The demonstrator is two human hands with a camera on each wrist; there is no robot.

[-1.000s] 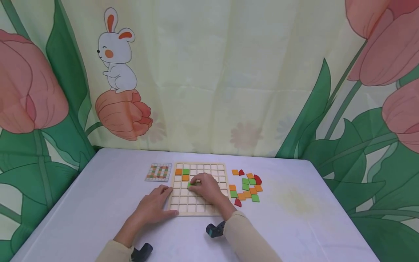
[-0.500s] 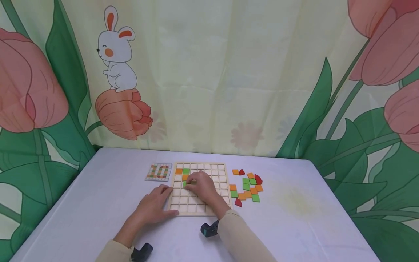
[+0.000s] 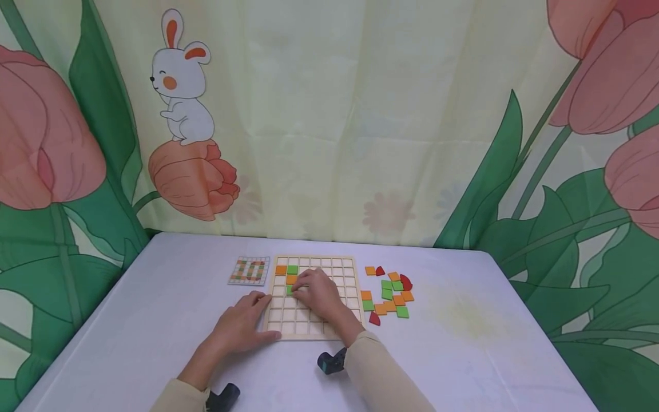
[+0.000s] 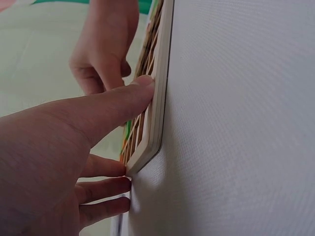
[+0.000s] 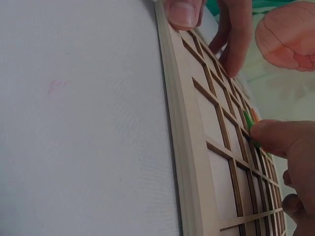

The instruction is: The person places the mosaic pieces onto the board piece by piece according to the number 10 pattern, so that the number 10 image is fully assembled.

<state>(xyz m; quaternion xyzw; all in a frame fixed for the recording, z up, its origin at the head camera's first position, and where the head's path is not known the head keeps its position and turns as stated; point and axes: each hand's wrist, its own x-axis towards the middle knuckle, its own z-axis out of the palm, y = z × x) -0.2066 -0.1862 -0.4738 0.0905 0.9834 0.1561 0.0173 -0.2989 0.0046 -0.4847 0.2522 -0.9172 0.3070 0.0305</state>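
A wooden grid board (image 3: 316, 336) lies on the table, with an orange square tile (image 3: 281, 269), a green square tile (image 3: 292, 269) and a second orange tile (image 3: 290, 280) in its upper left cells. My right hand (image 3: 320, 294) pinches another green square tile (image 3: 289, 290) just below that second orange one. In the right wrist view this tile (image 5: 247, 119) stands slightly tilted at its cell, with the thumb against it. My left hand (image 3: 241, 325) rests at the board's near left corner, thumb on the front rim and fingers spread along the left side.
Right of the board lie loose orange squares (image 3: 389, 306), green squares (image 3: 386, 293) and red quarter-round pieces (image 3: 405, 282). A printed pattern card (image 3: 249, 270) sits left of the board. Behind the white table (image 3: 463, 355) hangs a curtain (image 3: 401, 114) with a rabbit and tulips.
My right hand has shifted a little left with the green tile, bringing it under the second orange tile. The left hand stays in place on the board's corner.
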